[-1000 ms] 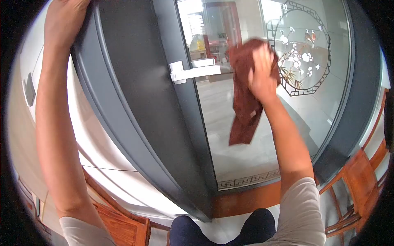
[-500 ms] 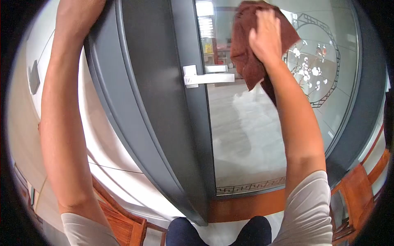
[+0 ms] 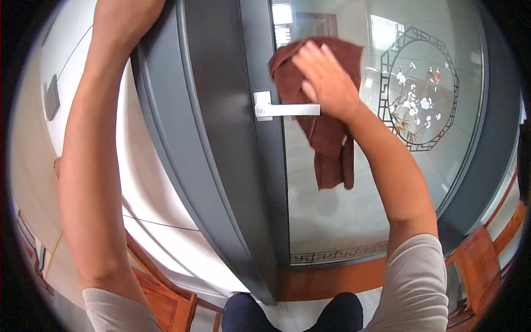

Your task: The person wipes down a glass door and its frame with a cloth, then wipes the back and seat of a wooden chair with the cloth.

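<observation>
A brown cloth (image 3: 332, 133) lies against the glass pane (image 3: 337, 221) of a dark grey door, its lower end hanging down in folds. My right hand (image 3: 326, 77) presses flat on the cloth, fingers stretched upward, holding it to the glass just right of the silver door handle (image 3: 293, 109). The handle's lever overlaps the cloth. At the top left, my left hand (image 3: 130, 19) is by the door's edge (image 3: 166, 110); its fingers are cut off by the frame, so its grip is hidden.
A round lattice design with white blossoms and birds (image 3: 423, 91) decorates the glass. Wooden furniture (image 3: 160, 299) stands at lower left, and more wooden furniture (image 3: 478, 265) at lower right. A white wall (image 3: 149, 188) is behind the door's edge.
My right hand has moved left and down across the glass with the cloth, uncovering the round design. The cloth now hangs behind the handle. My left hand shifted slightly right in view.
</observation>
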Tool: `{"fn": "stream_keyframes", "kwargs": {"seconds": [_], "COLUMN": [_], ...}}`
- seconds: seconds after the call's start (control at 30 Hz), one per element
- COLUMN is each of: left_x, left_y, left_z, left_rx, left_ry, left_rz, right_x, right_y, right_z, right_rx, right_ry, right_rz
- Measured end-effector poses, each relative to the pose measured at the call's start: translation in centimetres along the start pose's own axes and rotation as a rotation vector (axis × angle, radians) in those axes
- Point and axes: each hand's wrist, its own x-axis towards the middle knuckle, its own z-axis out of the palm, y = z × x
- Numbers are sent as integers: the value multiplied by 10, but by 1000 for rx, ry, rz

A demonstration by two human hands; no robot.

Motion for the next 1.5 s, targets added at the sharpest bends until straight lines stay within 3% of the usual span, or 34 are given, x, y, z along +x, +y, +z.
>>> {"fn": "stream_keyframes", "kwargs": {"seconds": [0.07, 0.13, 0.17, 0.27, 0.33, 0.4, 0.5, 0.6, 0.7, 0.73, 0.77, 0.87, 0.93, 1.0, 1.03, 1.07, 1.1, 1.13, 1.17, 1.2, 1.3, 1.37, 1.43, 1.5], "left_x": [-2, -5, -4, -3, -3, -1, 7, -2, -6, -6, -7, -2, 1, 1, 1, 1, 2, 1, 0, -2, -1, 0, 1, 4], "left_y": [-4, 1, -4, -6, -9, -15, -13, -11, -5, -5, -5, -10, -8, -7, -8, -9, -15, -13, -10, -8, -13, -15, -14, -8], "left_z": [2, -5, -1, 5, 5, 5, -6, 2, -2, -3, -4, -5, -10, -13, -11, -9, -5, -5, -5, -5, 0, 2, 6, -1], "left_rx": [45, 14, 108, 152, 113, 3, 0, 9, -41, -63, -85, -70, -109, -98, -93, -88, -58, -73, -88, -102, 25, 132, 190, 7], "left_ry": [35, 2, 42, 72, 72, 47, -21, 33, 44, 32, 19, 47, -14, -35, -39, -43, -6, -10, -13, -17, 42, 58, 91, -40], "left_rz": [27, -3, 56, 113, 94, 63, -54, 46, 138, 141, 145, 170, 60, 13, 9, 5, 36, 41, 46, 50, 137, 160, 149, 29], "right_x": [-9, -13, -12, -7, -12, -13, -13, 55, 94, 97, 88, 31, -5, 3, 11, 23, 54, 86, 112, 136, 157, 132, 90, 39], "right_y": [1, 11, 6, -6, 0, 19, 72, 93, 100, 83, 72, 40, 32, 58, 81, 103, 105, 108, 112, 101, 83, 73, 60, 38], "right_z": [-4, -4, -4, -5, -6, -12, 0, -22, -8, -11, -9, -4, -26, -39, -29, -7, -11, -16, -12, -17, 5, 9, 6, 1], "right_rx": [89, -134, -127, 50, 155, -36, -260, -288, -195, -6, -15, 97, 226, 25, -24, -79, -109, -135, -39, -80, -63, -39, -39, 2], "right_ry": [-41, 78, 69, -73, -114, 51, 282, 133, 318, 273, 198, -75, -294, -214, -44, 169, 207, 241, 106, 99, 81, 130, 60, -12], "right_rz": [15, 282, 274, -51, -58, 223, 439, 830, 335, 143, -17, -233, -231, -177, -104, 20, 146, 272, 515, 517, 212, -5, -80, -119]}}
